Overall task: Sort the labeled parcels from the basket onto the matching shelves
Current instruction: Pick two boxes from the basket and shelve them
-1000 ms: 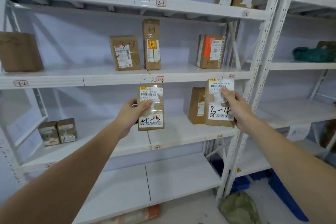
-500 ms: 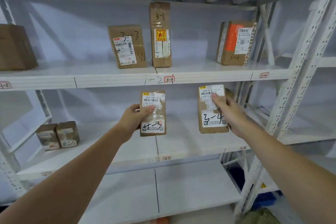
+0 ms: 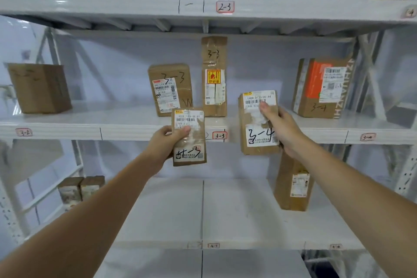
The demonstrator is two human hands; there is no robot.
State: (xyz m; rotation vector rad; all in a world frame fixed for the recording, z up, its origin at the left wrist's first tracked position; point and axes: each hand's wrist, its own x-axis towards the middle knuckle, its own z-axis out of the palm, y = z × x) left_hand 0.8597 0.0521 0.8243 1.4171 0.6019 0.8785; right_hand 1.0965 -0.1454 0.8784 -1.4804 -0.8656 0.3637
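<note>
Bright, even, cool-white light with soft faint shadows. Slight overall softness, glare on the shelf edge [image 3: 67,4], and wide-angle bending toward the borders.

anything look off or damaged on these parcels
The 3-4 parcel in the right hand has a torn, crumpled patch in its label. The parcels standing on the shelves look upright and nothing has spilled.

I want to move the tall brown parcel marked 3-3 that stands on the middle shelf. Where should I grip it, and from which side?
Take the tall parcel marked 3-3 by its two narrow sides around mid-height, coming straight from the front. It stands upright on end, so a high grip would probably tip it. Its right side is free; the shorter 3-3 box stands close on its left.
</note>
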